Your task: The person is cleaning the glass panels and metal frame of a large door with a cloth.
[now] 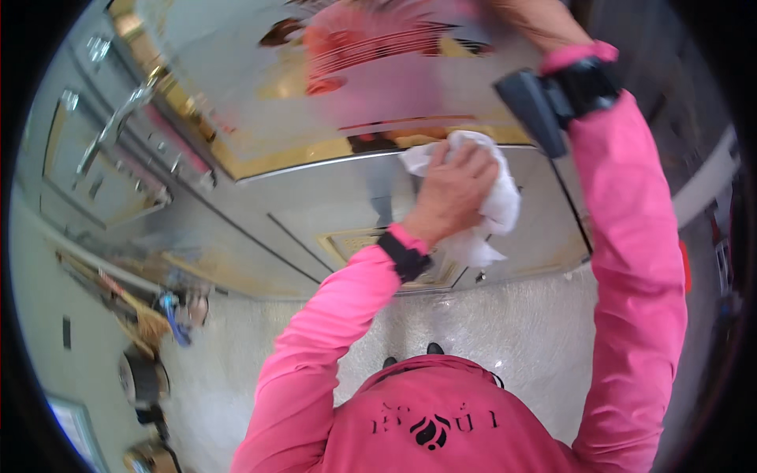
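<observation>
My left hand is closed over a white cloth, bunched up and hanging down past the fingers. It presses the cloth to the metal front just under the lower edge of a large shiny door panel. Higher up, at the top right of the panel, my right hand is smeared by motion and partly cut off by the picture's edge. Whether its fingers are closed, or hold anything, does not show. Pink sleeves and black wrist straps cover both arms, the right strap carrying a dark flat device.
Metal handles and latches stick out from the steel cabinet at left. A vented plate sits low on the front. Brooms and a dark round container stand along the left wall. My shoes are on the pale floor.
</observation>
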A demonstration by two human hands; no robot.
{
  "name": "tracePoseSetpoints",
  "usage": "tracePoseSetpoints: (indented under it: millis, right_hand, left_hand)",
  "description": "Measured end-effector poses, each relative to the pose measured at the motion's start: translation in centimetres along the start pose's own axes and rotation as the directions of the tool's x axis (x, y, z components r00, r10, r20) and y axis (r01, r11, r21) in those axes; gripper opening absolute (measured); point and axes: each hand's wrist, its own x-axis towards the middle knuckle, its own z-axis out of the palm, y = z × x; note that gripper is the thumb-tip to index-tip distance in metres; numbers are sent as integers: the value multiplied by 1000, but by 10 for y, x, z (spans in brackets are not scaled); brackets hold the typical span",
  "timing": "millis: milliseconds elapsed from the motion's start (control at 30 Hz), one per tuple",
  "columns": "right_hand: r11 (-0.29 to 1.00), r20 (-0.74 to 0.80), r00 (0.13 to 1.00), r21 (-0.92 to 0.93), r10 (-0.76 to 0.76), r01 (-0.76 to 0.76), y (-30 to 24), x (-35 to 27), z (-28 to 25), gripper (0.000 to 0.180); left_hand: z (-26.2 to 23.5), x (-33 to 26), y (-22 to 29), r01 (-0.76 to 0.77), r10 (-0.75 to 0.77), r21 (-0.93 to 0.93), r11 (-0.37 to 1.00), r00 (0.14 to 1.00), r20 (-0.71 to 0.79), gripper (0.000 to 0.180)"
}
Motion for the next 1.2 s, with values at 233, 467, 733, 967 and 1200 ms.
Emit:
tracePoseSetpoints:
  millis: [233, 467, 733, 967, 1200]
  right_hand:
    - [876, 642, 703, 100, 306, -472, -33, -13, -87, 29]
    - [-71, 712, -27, 32, 702, -997, -118, -157, -195, 35]
    - [-344, 640, -195, 116, 743, -932, -158, -178, -149, 42]
    - [-463, 561, -216, 345, 799, -817, -139, -187, -134, 32]
    - [423, -278, 373, 147, 885, -894, 3, -99, -141, 37]
  left_hand:
    - [-22, 8, -5, 45, -46, -37, 998, 999, -3, 63]
    - [-11, 28, 25, 132, -146, -125, 983, 984, -106, 58]
    - [-8, 8, 10, 90, -101, -125, 988, 991, -83, 59]
    - [-53, 7, -7, 16, 20, -443, 896, 997, 77, 60]
    - [-128, 48, -64, -27, 161, 302, 953, 888, -431, 49]
